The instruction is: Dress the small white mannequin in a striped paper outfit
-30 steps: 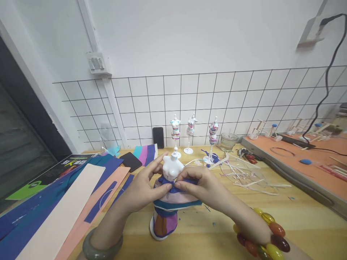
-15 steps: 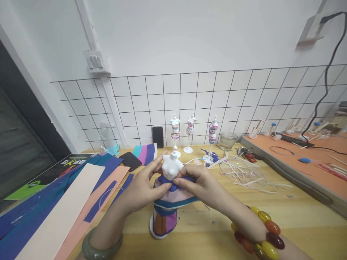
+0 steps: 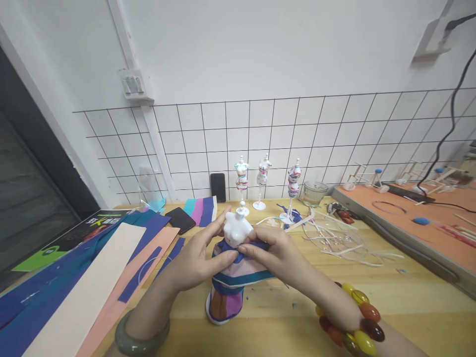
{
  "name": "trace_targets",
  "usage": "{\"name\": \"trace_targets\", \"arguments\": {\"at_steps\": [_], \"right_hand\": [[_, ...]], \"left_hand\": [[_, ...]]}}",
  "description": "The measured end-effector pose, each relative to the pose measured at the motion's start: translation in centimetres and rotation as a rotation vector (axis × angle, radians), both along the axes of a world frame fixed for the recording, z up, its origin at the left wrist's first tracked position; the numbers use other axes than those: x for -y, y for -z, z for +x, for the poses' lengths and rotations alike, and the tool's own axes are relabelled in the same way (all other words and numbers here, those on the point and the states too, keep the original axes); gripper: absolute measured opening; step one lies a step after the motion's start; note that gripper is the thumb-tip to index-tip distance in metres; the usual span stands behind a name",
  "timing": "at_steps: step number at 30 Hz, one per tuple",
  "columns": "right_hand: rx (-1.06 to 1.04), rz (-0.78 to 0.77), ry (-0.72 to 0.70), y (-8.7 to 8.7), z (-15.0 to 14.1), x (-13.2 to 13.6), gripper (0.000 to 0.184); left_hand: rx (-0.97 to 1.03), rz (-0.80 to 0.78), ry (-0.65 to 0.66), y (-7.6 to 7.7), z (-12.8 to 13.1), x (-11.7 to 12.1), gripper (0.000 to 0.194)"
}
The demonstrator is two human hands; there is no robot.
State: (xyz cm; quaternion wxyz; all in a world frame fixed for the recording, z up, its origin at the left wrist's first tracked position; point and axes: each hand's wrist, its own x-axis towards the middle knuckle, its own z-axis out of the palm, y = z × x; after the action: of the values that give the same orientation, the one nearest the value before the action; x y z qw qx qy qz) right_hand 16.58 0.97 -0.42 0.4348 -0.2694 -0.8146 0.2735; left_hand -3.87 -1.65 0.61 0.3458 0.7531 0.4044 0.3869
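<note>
Head view, dress form: A small, glossy white torso-shaped dress form (image 3: 237, 229) stands at the centre of the pale wooden table (image 3: 290, 322), between the two hands.
Skirt: Gathered dark-blue cloth (image 3: 242, 252) circles its waist, above pale-pink and teal bands; below hangs a brown-and-purple striped panel (image 3: 226, 305).
Left hand: The left hand (image 3: 197, 258) grasps the form, thumb pressed on the blue cloth, fingers curled around the torso's side, partly hidden; a grey-green stone-like bangle (image 3: 141, 339) circles the wrist.
Right hand: The right hand (image 3: 275, 248) pinches the blue cloth at the waist, its thumb near the left thumb; a chunky yellow, orange and dark-red beaded bracelet (image 3: 370, 312) circles the wrist.
Table's left: Long blue, peach and cream strips (image 3: 89, 282) overlap.
Behind: Three smaller white dress forms (image 3: 263, 173) in multicoloured wraps stand near a white wall, beside a clear glass bowl (image 3: 315, 193).
</note>
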Motion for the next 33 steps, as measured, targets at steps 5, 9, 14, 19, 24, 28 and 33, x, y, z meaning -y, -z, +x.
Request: {"name": "trace_targets", "arguments": {"at_steps": [5, 9, 14, 19, 24, 28, 33], "right_hand": [[0.008, -0.013, 0.017, 0.0, 0.0, 0.0, 0.01], [0.048, -0.047, -0.022, -0.3, 0.1, 0.0, 0.011], [0.07, -0.089, -0.091, -0.8, 0.2, 0.1, 0.01], [0.063, -0.077, -0.071, -0.7, 0.0, 0.3, 0.01], [0.069, -0.066, -0.044, -0.7, -0.2, 0.5, 0.01], [0.079, -0.08, -0.05, -0.9, -0.3, 0.7, 0.01], [0.065, -0.078, -0.063, -1.0, -0.2, 0.9, 0.01]], "left_hand": [[-0.02, 0.008, -0.111, -0.5, 1.0, 0.2, 0.074], [0.019, -0.046, -0.101, -0.5, 0.9, 0.1, 0.073], [0.033, -0.073, -0.075, -0.8, 0.5, 0.0, 0.068], [-0.093, 0.048, -0.027, -1.9, 0.7, 0.3, 0.043], [-0.274, 0.204, -0.074, -2.7, 0.5, 0.5, 0.035], [-0.265, 0.198, -0.076, -2.7, 0.4, 0.6, 0.03], [-0.166, 0.115, -0.208, -1.7, 0.1, 0.3, 0.061]]}}
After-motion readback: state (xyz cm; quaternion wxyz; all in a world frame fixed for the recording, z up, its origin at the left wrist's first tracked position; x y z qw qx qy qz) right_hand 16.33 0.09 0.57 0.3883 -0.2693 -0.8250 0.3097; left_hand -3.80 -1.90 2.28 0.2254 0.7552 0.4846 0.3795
